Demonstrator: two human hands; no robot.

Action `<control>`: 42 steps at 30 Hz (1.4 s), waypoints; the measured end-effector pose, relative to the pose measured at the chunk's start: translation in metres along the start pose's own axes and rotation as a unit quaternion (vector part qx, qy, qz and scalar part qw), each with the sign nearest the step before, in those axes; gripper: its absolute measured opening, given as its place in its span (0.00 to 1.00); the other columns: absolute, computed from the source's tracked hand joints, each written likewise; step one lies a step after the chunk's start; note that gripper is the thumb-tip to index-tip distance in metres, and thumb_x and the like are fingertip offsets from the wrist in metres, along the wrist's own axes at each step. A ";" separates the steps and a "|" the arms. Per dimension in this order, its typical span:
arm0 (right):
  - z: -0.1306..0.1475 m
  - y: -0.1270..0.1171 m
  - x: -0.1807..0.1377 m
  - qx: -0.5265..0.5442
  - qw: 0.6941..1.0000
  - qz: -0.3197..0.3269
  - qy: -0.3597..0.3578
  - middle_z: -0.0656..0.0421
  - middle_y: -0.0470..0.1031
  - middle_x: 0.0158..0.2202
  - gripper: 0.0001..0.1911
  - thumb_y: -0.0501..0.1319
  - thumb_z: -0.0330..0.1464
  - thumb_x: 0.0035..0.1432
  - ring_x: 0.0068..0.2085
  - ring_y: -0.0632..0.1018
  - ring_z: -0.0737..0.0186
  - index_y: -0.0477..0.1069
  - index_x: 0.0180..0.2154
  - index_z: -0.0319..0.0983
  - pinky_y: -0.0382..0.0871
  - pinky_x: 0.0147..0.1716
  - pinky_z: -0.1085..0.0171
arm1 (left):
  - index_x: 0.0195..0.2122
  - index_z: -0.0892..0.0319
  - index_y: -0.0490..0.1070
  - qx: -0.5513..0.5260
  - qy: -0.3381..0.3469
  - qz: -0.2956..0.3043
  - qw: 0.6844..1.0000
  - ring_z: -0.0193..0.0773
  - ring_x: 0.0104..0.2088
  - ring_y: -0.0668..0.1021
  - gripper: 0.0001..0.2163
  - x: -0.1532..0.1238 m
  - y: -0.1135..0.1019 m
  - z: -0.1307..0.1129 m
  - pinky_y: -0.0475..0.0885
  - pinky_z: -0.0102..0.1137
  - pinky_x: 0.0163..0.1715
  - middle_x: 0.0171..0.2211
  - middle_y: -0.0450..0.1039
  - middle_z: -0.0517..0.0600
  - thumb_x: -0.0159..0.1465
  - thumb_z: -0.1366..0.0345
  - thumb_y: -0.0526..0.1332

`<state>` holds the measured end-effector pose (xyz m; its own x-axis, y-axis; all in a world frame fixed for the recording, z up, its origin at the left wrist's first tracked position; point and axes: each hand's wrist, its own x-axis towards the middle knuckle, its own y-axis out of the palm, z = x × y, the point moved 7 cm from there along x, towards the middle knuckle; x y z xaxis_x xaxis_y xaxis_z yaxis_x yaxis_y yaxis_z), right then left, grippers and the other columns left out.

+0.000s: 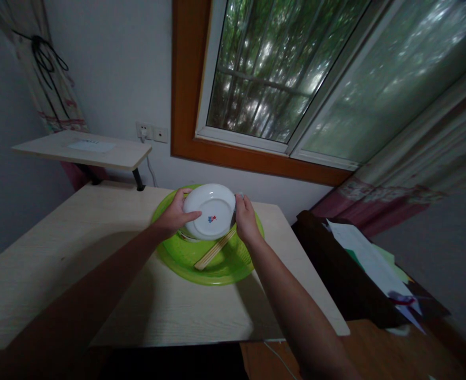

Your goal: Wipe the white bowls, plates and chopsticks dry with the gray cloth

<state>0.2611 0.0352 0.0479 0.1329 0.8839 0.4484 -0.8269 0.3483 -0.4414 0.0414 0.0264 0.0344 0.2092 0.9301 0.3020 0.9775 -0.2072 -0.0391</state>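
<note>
A white plate (212,210) with a small red and blue mark on its underside is held tilted above a round green basin (217,266) on the table. My left hand (175,214) grips its left rim, thumb lying across the plate. My right hand (245,216) grips its right rim, fingers curled round the edge. A pair of wooden chopsticks (215,255) lies inside the basin, just below the plate. More dishware shows partly under the plate's lower left edge.
The light wooden table (78,264) ends at the right, near a dark cabinet (335,269) with papers on it. A small shelf (86,149) stands at the back left. Behind are a wall socket (152,132), a window and curtains.
</note>
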 end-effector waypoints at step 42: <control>-0.005 -0.012 -0.008 0.068 0.995 -0.069 0.030 0.64 0.64 0.26 0.18 0.52 0.46 0.64 0.32 0.66 0.62 0.63 0.27 0.42 0.57 0.32 0.66 | 0.62 0.51 0.54 0.046 0.012 0.072 0.996 0.52 0.46 0.79 0.41 -0.012 0.010 0.006 0.74 0.48 0.48 0.49 0.73 0.54 0.48 0.65 0.73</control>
<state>0.2724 0.0252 0.0458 0.2796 0.8485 0.4493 -0.8637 0.4267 -0.2682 0.0489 0.0155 0.0246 0.3483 0.8848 0.3095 0.9358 -0.3089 -0.1699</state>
